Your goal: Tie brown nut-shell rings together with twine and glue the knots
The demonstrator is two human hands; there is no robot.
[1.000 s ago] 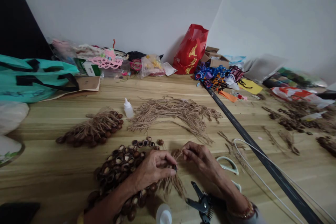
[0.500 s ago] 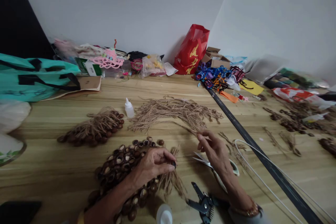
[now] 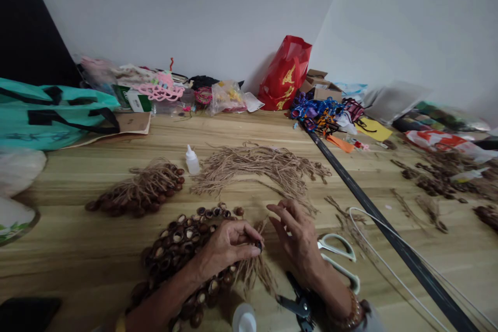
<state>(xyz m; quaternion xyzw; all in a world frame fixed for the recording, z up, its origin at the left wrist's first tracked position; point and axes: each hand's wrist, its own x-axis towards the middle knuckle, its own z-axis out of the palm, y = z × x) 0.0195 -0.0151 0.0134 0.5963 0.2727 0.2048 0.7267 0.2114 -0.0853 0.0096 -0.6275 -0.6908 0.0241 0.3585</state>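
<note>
Small dark nut bead [image 3: 258, 245] is pinched in the fingertips of the left hand [image 3: 227, 251], lower middle of the frame, right above a heap of strung nut shells [image 3: 175, 249]. Right hand [image 3: 299, 241] is open, fingers spread, holding nothing, just beside the jute twine [image 3: 252, 272].

Heaped, twine-strung brown nut shells [image 3: 175, 238]

The right hand [image 3: 298, 241] can pass toward 12 o'clock as far as the loose twine [image 3: 257, 163]. White-handled scissors [image 3: 337, 247] block 3 o'clock, and pliers [image 3: 298, 307] block 6 o'clock.
</note>
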